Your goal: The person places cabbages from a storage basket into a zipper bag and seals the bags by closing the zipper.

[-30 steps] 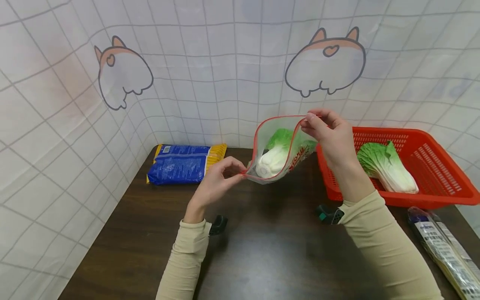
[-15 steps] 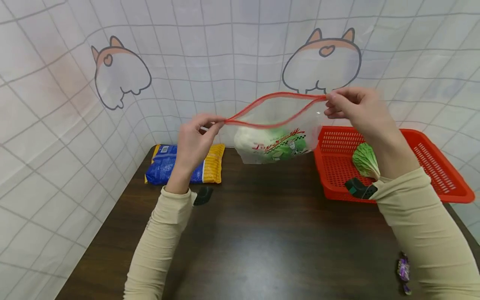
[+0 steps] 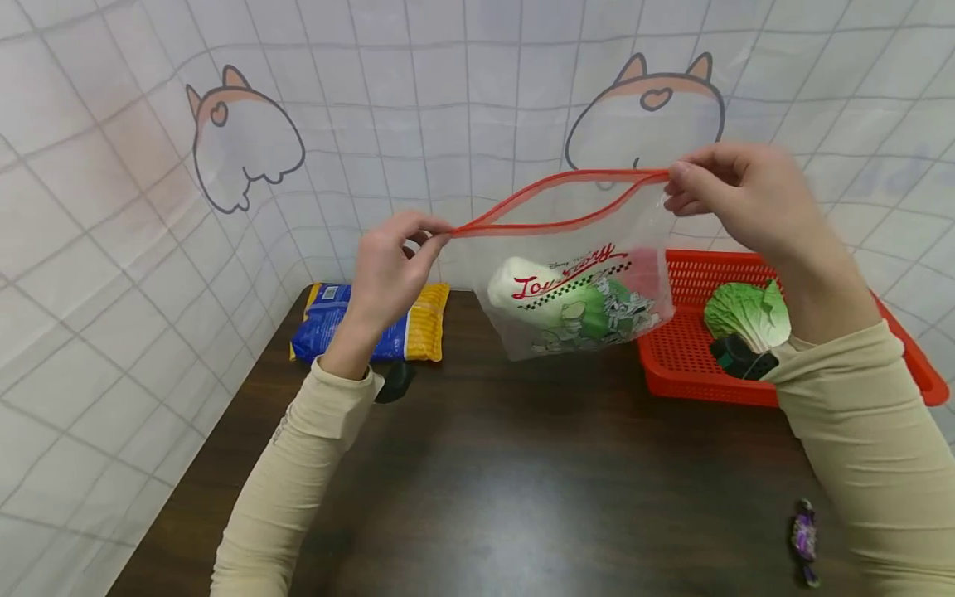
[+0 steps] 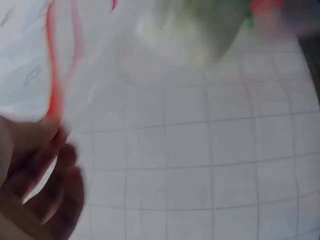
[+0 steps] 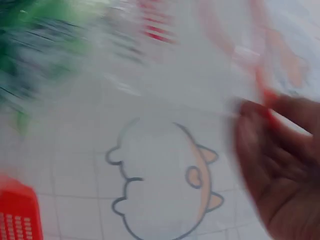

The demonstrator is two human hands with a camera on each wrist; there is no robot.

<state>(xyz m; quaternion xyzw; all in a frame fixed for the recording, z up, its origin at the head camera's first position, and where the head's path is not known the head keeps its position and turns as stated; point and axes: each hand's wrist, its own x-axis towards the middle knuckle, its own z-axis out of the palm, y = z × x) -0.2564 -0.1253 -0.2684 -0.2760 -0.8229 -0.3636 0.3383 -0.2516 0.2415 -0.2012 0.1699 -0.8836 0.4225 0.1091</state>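
A clear zip bag (image 3: 597, 319) with a red zip edge and printed cartoon figures hangs between my two hands above the table. Inside it lies a small napa cabbage (image 3: 515, 286), white base to the left, leaves to the right. My left hand (image 3: 391, 265) pinches the left end of the zip edge between thumb and finger. Higher up, my right hand (image 3: 746, 195) pinches the right end the same way. Between them the bag's mouth gapes slightly. Both wrist views are blurred; the left hand (image 4: 42, 170) and right hand (image 5: 280, 155) each grip the red edge there.
Behind the right forearm stands a red plastic basket (image 3: 671, 356) holding another napa cabbage (image 3: 749, 311). A blue and yellow packet (image 3: 421, 327) lies at the back left. One purple-wrapped candy (image 3: 805, 539) sits at the front right of the dark wooden table (image 3: 522, 464).
Both hands have risen and spread apart, lifting the bag with the cabbage. Its mouth has narrowed from wide to slightly gaping, and the printed side now faces me.
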